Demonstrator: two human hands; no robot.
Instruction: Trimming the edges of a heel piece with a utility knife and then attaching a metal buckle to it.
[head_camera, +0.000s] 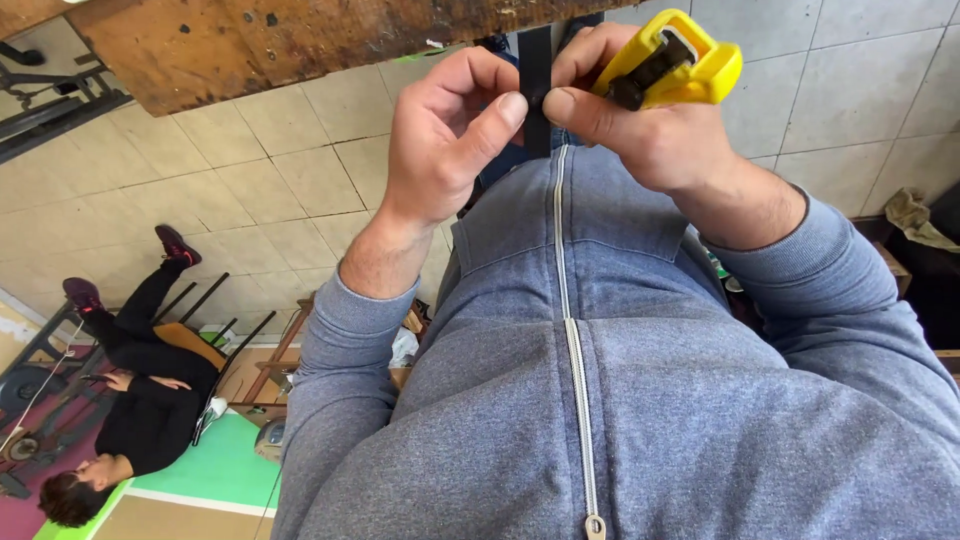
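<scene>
My left hand (450, 140) pinches a narrow black strip (535, 90) between thumb and fingers, close in front of my chest. My right hand (640, 135) presses its thumb against the same strip and grips a yellow hand tool with black parts (680, 62). The strip runs upward from between my two thumbs and goes behind a wooden board. Both thumbs nearly touch. My grey zipped sweatshirt (620, 380) fills the lower part of the view.
A worn wooden board (300, 40) crosses the top edge. Pale floor tiles (250, 180) lie beyond. A person in black (150, 390) sits at the lower left near a wooden frame, a green mat (225, 465) and metal equipment. Cloth lies at the right edge (915, 215).
</scene>
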